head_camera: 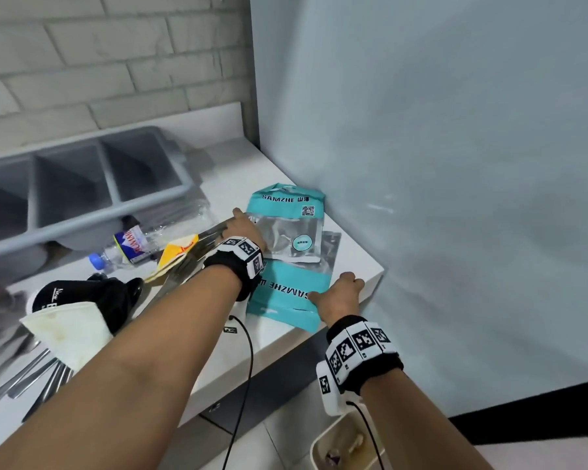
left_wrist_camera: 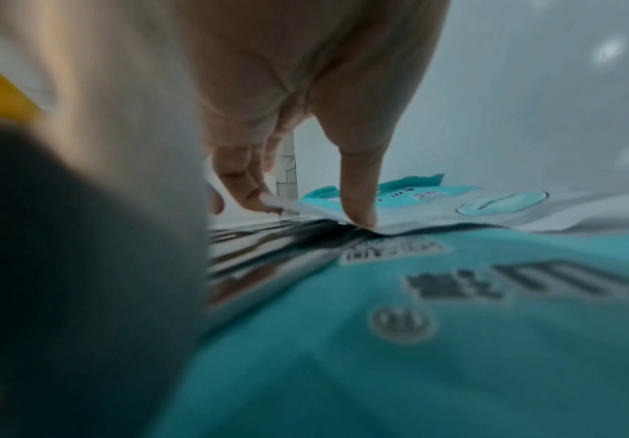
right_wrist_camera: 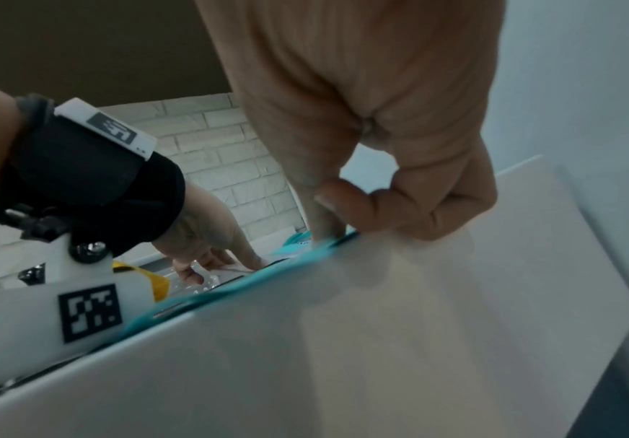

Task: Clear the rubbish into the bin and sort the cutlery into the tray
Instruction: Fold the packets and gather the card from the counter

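Note:
Two teal-and-clear bags lie overlapped at the white counter's right end. My left hand (head_camera: 243,227) rests on the far bag (head_camera: 289,232); its thumb (left_wrist_camera: 358,207) presses the bag's near edge while the other fingertips (left_wrist_camera: 245,192) touch its corner. My right hand (head_camera: 340,293) grips the near bag (head_camera: 286,293) at the counter's front edge, thumb on top and fingers (right_wrist_camera: 436,207) curled against the edge. The grey cutlery tray (head_camera: 116,212) stands at the back left. Several pieces of cutlery (head_camera: 24,381) lie at the front left. The bin (head_camera: 319,442) stands on the floor below my right wrist.
A plastic bottle (head_camera: 129,247), a yellow wrapper (head_camera: 175,254), a black cup (head_camera: 92,296) and a stained napkin (head_camera: 68,330) lie left of my left arm. A pale wall (head_camera: 455,198) closes off the counter's right end. A brick wall runs behind.

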Demonstrator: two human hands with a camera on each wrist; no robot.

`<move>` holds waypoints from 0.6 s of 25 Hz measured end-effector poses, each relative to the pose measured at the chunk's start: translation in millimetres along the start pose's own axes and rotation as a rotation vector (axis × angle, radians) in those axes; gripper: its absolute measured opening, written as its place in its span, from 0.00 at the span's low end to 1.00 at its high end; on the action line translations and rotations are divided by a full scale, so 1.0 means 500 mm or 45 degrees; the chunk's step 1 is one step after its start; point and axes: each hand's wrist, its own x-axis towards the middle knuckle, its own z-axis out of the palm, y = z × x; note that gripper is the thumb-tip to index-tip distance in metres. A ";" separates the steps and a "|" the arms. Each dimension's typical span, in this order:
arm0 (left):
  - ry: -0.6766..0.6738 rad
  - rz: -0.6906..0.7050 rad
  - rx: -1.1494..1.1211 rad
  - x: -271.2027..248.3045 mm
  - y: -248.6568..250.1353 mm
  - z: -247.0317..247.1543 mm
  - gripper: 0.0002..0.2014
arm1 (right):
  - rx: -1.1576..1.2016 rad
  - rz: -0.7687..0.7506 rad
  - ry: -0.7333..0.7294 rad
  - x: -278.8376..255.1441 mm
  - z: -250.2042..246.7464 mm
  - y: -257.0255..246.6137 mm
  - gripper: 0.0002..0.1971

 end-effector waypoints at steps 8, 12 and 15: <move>0.047 0.099 -0.329 -0.035 -0.028 -0.034 0.21 | -0.055 0.078 -0.002 0.002 0.006 -0.020 0.31; 0.090 0.124 -0.529 -0.090 -0.058 -0.064 0.21 | -0.183 0.105 0.006 -0.006 0.018 -0.031 0.26; 0.079 0.120 -0.681 -0.122 -0.089 -0.076 0.21 | -0.156 0.049 0.015 -0.012 0.026 -0.032 0.18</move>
